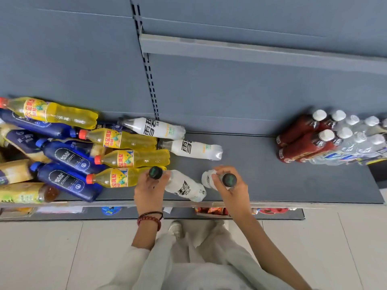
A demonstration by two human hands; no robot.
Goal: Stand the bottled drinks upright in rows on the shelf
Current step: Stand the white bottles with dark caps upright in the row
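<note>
On the grey shelf over pale tiles, toppled bottles

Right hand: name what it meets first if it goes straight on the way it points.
Probably the lying white bottle just behind it. The right hand, gripping a dark-capped bottle, aims toward it, though height is unclear.

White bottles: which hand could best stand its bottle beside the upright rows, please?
Probably right hand: its white bottle is nearly upright, nearer the red bottles; left hand holds a tilted bottle.
</note>
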